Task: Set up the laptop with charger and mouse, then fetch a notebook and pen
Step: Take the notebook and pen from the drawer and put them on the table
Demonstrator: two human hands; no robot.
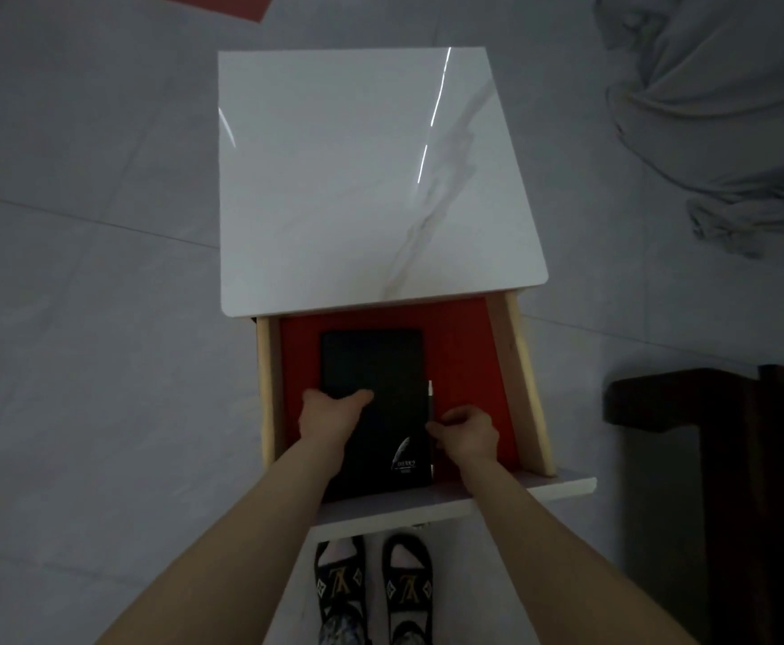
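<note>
A black notebook (381,365) lies flat in an open drawer (469,360) lined in red, under a white marble-look tabletop (357,179). My left hand (329,412) grips the notebook's left edge, thumb on the cover. A thin dark pen (431,398) with a pale tip lies along the notebook's right edge. My right hand (469,432) pinches the pen at its middle with thumb and fingers. No laptop, charger or mouse is in view.
The drawer's white front panel (543,491) juts toward me above my sandalled feet (376,588). Dark wooden furniture (706,458) stands at the right. Crumpled grey cloth (716,109) lies on the tiled floor at upper right.
</note>
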